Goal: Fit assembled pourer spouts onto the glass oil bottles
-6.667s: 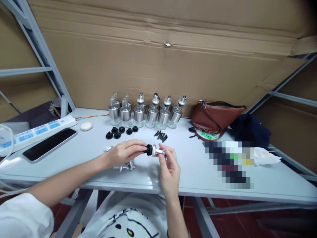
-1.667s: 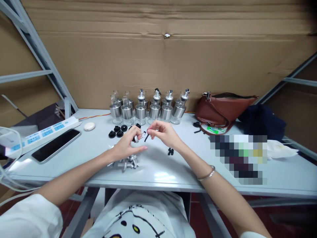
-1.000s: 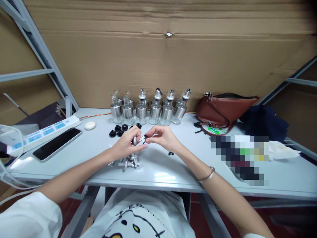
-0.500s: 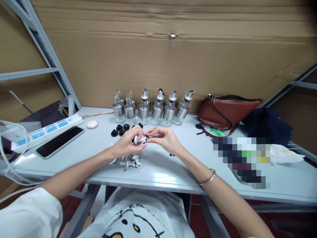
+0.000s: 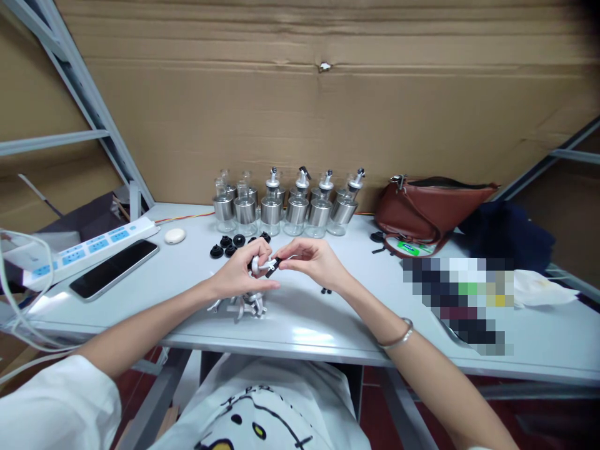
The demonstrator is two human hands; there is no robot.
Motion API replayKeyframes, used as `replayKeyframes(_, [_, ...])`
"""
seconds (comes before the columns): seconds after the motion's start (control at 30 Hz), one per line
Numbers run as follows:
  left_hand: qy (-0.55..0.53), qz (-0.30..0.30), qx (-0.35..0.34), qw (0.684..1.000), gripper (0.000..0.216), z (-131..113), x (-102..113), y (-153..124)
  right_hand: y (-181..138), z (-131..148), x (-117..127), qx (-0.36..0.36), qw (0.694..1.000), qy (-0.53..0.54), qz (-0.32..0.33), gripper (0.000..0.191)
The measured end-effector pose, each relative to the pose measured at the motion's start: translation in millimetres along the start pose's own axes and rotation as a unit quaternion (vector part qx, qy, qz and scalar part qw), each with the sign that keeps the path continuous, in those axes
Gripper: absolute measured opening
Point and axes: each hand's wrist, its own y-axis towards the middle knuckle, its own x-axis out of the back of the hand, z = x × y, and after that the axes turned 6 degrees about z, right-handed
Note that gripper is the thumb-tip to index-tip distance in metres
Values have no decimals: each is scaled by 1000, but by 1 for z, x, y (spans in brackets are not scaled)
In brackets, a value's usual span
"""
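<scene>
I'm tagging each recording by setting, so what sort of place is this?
Probably a makeshift workstation, perhaps in a workshop: a cardboard wall stands behind a gray table, where steel-banded glass bottles stand in rows and loose black parts are grouped.

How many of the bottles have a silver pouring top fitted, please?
4: in the front row, from the left, the third bottle, fourth bottle, fifth bottle and sixth bottle. The back-row bottles are partly hidden, so more are possible.
</scene>
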Motion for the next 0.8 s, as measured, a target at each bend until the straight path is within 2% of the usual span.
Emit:
replayKeyframes(0.2, [-76,8,28,997,49,-1,1,1,-1,0,-2,7,1000,-4,-2,18])
replayKeyframes(0.43, [-38,10,39,998,45,-2,2,1,-3,-1,-5,28,1000,7,9,17])
replayKeyframes(0.8, [-70,-6,37,997,49,1,0,1,-3,0,-4,12,1000,-9,-14,19])
